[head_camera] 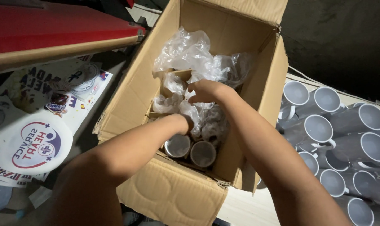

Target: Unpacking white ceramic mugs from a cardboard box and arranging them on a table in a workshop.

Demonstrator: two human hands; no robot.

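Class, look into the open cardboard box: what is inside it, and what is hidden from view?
Inside the cardboard box: crumpled clear plastic bags, two mugs seen from above, and both hands, left hand and right hand. The plastic and arms cover whatever lies deeper.

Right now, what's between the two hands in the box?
In the head view, crumpled clear plastic bags fill the gap between the left hand and the right hand, inside the cardboard box.

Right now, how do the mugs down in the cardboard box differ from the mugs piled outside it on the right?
The mugs in the box stand upright, mouths up, among clear plastic wrapping; the mugs outside lie bare, tipped on their sides in a pile. Only two boxed mugs show, handles hidden; the outside mugs are many, with handles visible. Both look alike in shape, with pale insides.
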